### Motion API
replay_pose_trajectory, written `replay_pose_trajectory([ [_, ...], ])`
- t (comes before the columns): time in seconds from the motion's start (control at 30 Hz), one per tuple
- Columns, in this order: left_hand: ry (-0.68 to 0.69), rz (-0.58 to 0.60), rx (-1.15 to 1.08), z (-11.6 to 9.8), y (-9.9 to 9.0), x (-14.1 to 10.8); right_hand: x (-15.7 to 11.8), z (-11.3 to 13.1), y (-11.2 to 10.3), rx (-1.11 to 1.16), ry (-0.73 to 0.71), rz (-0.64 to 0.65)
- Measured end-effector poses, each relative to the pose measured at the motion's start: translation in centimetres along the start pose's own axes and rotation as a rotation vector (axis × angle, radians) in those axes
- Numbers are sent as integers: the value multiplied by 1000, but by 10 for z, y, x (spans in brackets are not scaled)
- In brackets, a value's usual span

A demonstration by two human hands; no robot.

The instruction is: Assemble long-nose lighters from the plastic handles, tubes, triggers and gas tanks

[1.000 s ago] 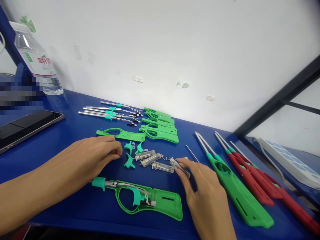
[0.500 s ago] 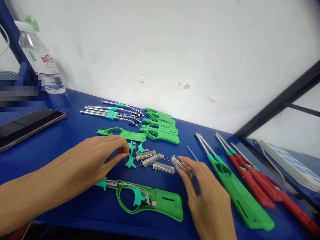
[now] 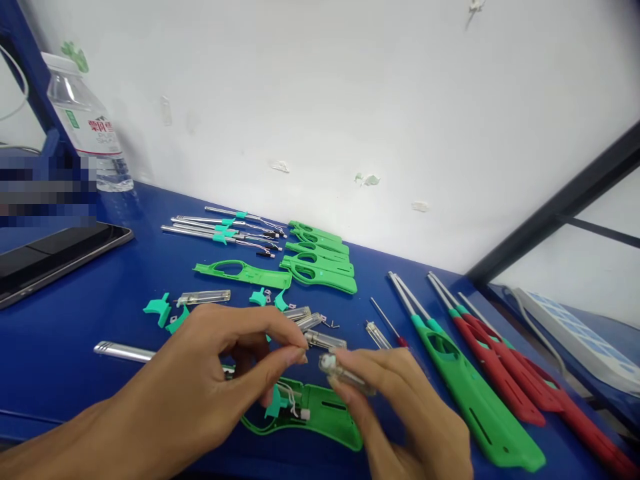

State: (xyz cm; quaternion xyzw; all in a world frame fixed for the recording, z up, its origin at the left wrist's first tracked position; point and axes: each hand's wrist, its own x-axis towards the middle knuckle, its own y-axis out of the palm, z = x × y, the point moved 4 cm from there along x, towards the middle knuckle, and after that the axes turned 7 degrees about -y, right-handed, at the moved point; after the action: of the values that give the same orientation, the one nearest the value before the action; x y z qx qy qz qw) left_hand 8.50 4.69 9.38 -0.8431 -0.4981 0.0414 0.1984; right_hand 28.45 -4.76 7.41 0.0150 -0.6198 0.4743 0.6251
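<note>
My right hand (image 3: 405, 407) holds a clear fuel tank (image 3: 355, 379) with a whitish valve end that points left. Just left of that end, my left hand (image 3: 210, 373) is closed in a pinch; whatever lies between its fingertips is too small to make out. Below both hands lies an open green lighter half-shell (image 3: 330, 417) with a teal trigger (image 3: 273, 403) and white wires inside. A metal tube (image 3: 123, 351) sticks out to the left, partly hidden by my left hand. More clear tanks (image 3: 325, 341) and a teal trigger (image 3: 259, 297) lie beyond my fingers.
Green shells (image 3: 320, 275) and wired metal tubes (image 3: 200, 229) lie at the back. To the right are a green lighter (image 3: 480, 393), red lighters (image 3: 505, 373) and a thin screwdriver (image 3: 385, 317). A phone (image 3: 65, 257) and a water bottle (image 3: 90, 133) stand left.
My left hand has moved right and nearer, away from the teal triggers, to beside the tank's valve end. My right hand has brought the tank slightly nearer and lower.
</note>
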Motion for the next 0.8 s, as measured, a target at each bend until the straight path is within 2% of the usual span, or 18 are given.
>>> replay_pose_trajectory([
  [0.13,-40,26,-72,1,-2,3,1,8,6,94,68,-53],
  [0.3,-122,137,-137,1,2,4,1,6,7,101,2,-32],
  [0.47,-169,194,-199,4,9,1,1,0,7,49,-12,-13],
  [0.8,-144,158,-221,3,11,-1,-1,0,6,28,-2,-11],
])
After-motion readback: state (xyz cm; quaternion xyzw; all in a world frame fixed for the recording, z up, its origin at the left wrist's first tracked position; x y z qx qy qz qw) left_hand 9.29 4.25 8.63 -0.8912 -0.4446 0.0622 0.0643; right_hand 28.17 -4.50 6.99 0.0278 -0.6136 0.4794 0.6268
